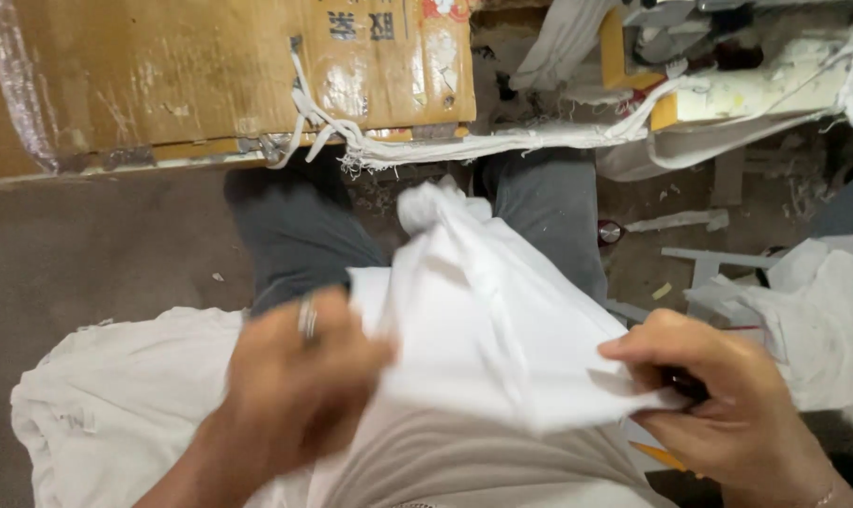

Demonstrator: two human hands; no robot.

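My right hand [727, 404] pinches one corner of the white cloth [483, 320], which lies across my lap, just below the cardboard box [210, 75]. My left hand [295, 386] is blurred on its other edge; I cannot tell if it grips. If that side slips loose, I judge the cloth could slide to the dusty floor [78, 254] beneath the box

floor [88, 245]: grey-brown, dusty, littered | upper left of frame: worn cardboard box [163, 75] standing on it | upper centre to right: frayed white fabric strips [502, 143] trailing past box edge | right edge: heap of white cloth [821, 310] | centre right: small white scraps [680, 222] scattered
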